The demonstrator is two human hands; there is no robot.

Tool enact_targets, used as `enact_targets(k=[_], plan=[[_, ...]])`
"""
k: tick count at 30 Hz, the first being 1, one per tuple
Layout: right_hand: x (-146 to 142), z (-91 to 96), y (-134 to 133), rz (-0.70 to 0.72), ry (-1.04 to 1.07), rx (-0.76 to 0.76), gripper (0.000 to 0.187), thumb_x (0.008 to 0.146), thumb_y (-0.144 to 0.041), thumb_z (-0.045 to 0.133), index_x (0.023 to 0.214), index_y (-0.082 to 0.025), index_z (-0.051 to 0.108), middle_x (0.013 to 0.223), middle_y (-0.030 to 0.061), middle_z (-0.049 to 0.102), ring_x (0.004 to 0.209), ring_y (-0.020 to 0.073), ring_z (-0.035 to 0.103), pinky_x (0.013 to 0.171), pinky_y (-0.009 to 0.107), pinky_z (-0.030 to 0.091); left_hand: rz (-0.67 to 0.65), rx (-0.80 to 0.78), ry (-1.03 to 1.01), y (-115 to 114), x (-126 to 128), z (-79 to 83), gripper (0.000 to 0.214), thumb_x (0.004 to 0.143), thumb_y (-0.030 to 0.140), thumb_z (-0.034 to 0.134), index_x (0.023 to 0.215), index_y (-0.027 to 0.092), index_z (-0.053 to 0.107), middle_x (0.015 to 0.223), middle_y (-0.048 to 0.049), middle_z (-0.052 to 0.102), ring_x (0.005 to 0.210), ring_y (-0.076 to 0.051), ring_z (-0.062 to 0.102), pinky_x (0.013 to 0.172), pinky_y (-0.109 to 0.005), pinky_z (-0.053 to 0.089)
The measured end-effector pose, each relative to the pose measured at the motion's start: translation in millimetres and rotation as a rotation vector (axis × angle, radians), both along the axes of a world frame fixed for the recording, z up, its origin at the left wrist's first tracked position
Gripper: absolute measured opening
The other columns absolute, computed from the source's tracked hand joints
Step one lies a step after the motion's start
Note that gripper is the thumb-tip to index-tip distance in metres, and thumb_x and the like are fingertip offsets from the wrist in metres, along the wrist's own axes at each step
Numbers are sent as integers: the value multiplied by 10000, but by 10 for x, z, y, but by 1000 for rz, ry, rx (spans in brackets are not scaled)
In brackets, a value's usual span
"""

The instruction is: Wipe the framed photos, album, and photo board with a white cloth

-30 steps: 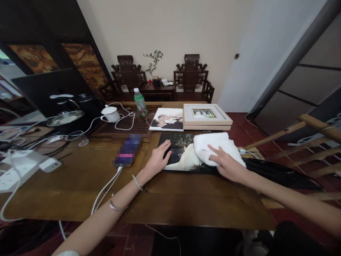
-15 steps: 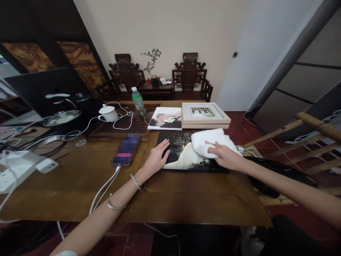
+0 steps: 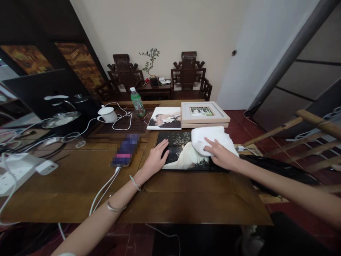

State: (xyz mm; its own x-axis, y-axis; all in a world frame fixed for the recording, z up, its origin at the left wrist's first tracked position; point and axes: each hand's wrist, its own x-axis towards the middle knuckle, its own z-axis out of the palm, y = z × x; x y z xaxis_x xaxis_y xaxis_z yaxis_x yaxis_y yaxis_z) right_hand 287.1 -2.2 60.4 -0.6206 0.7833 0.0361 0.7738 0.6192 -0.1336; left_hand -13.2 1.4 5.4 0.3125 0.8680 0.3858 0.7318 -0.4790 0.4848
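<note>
A dark photo panel [image 3: 173, 145] showing a pale dress and blossoms lies flat on the wooden table [image 3: 170, 199]. My left hand [image 3: 157, 156] rests on the panel's left edge, fingers stretched out and holding nothing. On the panel's right part, my right hand [image 3: 220, 154] presses a folded white towel [image 3: 210, 137], its fingers over the near side of the cloth. The towel covers the upper right of the panel and hangs past its right edge.
Behind the panel lie a photo book [image 3: 165, 122] and stacked wooden picture frames [image 3: 221, 115]. To the left are a phone [image 3: 125, 151] on a white cable, a lidded cup [image 3: 107, 114], a green-labelled bottle [image 3: 137, 103] and a power strip [image 3: 20, 174]. A wooden chair [image 3: 317, 122] stands right.
My right hand has moved slightly left and away from me on the panel with the towel. My left hand stays in place on the panel.
</note>
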Motion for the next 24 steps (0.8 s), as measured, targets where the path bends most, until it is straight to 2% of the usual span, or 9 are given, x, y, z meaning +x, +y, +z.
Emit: enact_targets(k=[6,9,11,15,19,21,24], plan=[[36,-72,-840,112,67,-59,497,544,38,374,934,-188,583,1461,85,332,1383,296,69,1051,643,151,1,3,21,0,6,0,382,906,255,411,1267,161,493,1380,-119,467,1313,-237,381,1055,-465,357],[28,-58,-1062,149,80,-85,510,510,34,379,917,-189,589,1452,88,348,1381,301,66,1050,653,135,10,-9,34,-6,13,11,381,909,256,403,1260,142,498,1378,-129,466,1317,-238,374,1059,-462,352],[13,-37,-1081,156,84,-105,520,499,35,380,918,-191,591,1443,92,364,1380,304,80,1048,654,132,12,-10,35,-7,17,13,377,909,255,402,1254,144,504,1380,-127,465,1319,-238,371,1059,-466,349],[-30,20,-830,147,76,-146,549,520,39,379,971,-203,579,1437,85,375,1378,284,125,1065,610,165,4,6,25,2,14,-1,370,905,247,411,1253,162,505,1377,-118,470,1316,-238,375,1057,-474,349],[-128,78,-321,131,53,-133,525,584,34,389,1035,-175,558,1388,154,422,1365,274,196,1064,563,204,-1,2,18,10,7,-12,371,905,254,413,1252,162,508,1376,-117,472,1315,-237,377,1059,-468,350],[-212,119,-37,122,23,-118,488,609,30,388,1031,-155,551,1316,178,489,1350,289,243,1032,547,262,1,-7,13,11,3,-11,375,905,258,415,1255,160,506,1377,-118,471,1314,-238,379,1055,-467,355],[-359,191,336,135,-9,-73,453,616,27,381,994,-153,554,1106,153,612,1267,307,393,915,448,389,-1,-10,0,10,-2,-12,382,906,263,414,1268,171,494,1380,-114,468,1309,-236,387,1049,-472,360]])
